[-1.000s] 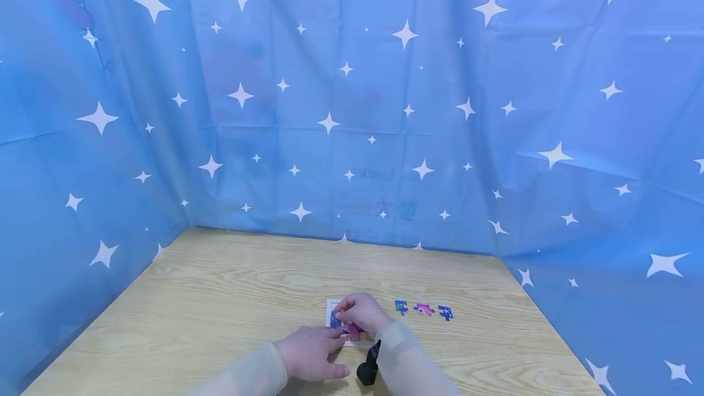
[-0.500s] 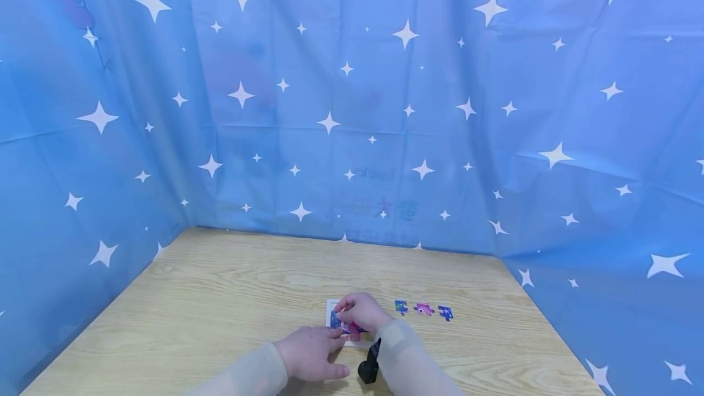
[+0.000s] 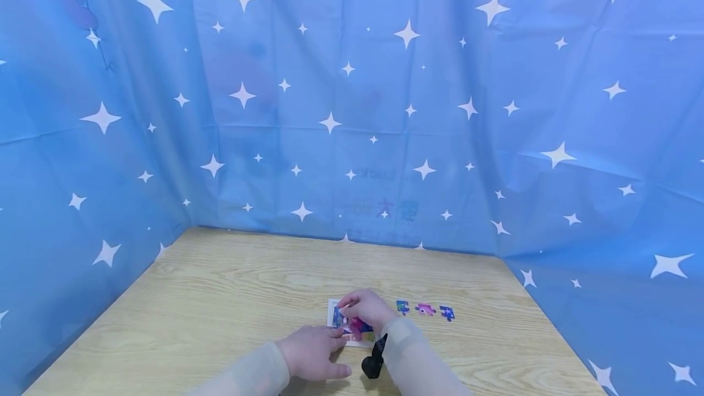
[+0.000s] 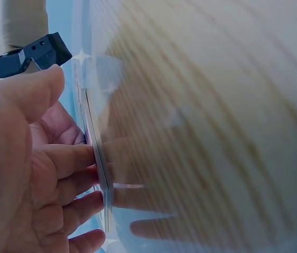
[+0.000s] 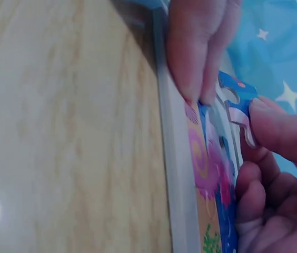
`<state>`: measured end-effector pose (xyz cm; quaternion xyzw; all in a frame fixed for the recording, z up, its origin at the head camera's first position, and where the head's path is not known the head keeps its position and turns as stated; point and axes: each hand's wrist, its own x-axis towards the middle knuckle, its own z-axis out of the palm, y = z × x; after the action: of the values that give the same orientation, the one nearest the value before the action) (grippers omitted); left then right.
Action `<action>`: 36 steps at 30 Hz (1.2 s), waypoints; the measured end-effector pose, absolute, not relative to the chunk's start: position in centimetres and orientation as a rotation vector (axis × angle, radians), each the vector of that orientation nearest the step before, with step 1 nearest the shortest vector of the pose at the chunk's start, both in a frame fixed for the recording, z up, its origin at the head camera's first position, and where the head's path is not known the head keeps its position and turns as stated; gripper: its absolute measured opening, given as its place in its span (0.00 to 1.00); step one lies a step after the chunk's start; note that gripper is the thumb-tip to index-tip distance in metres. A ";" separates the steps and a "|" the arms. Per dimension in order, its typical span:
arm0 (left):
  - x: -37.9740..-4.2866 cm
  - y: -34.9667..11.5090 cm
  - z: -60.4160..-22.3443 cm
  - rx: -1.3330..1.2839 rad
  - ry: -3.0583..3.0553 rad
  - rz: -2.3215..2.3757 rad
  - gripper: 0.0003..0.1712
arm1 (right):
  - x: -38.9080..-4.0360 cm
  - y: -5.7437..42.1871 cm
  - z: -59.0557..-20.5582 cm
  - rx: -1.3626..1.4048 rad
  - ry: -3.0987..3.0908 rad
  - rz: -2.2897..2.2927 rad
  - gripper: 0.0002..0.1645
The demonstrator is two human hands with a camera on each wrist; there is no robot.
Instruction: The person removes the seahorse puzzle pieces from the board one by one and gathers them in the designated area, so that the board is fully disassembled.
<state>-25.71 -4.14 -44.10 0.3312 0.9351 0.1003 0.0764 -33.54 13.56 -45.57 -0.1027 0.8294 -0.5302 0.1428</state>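
A jigsaw tray with a white border [image 3: 331, 318] lies on the table, partly filled with a sea picture. My left hand [image 3: 310, 352] rests at its near left side, fingers extended, fingertips on the border and lower pieces. My right hand [image 3: 370, 310] reaches over the tray from the right. Between thumb and forefinger it pinches a blue puzzle piece [image 5: 241, 95], tilted over the upper left part in the right wrist view. A pink sea creature [image 5: 207, 158] and orange seabed show in the assembled part. The right hand and wrist hide the tray's right end.
To the right of the tray lie three loose pieces in a row: a blue-green piece [image 3: 403, 306], a pink piece with an eye [image 3: 425, 310] and a dark blue piece [image 3: 447, 313]. A starry blue curtain [image 3: 352, 109] borders the wooden table [image 3: 247, 274].
My right hand has shifted slightly right and away over the tray, still pinching the piece, and more of the picture shows beneath it. The left hand stays in place.
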 end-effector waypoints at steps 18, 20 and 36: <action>-25.6 -4.0 -44.0 0.932 2.809 0.292 0.39 | -34.4 18.6 -44.9 -0.320 2.512 -1.517 0.09; -25.6 -4.0 -43.9 0.930 2.805 0.297 0.39 | -34.5 19.4 -45.1 -0.300 2.527 -1.513 0.09; -25.4 -3.9 -43.9 0.923 2.806 0.301 0.39 | -33.2 24.4 -44.7 -0.090 2.607 -1.456 0.09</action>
<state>-25.37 -3.94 -43.86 0.3098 0.9415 0.1008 0.0859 -33.22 24.39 -44.67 -0.0299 0.8701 -0.4859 0.0771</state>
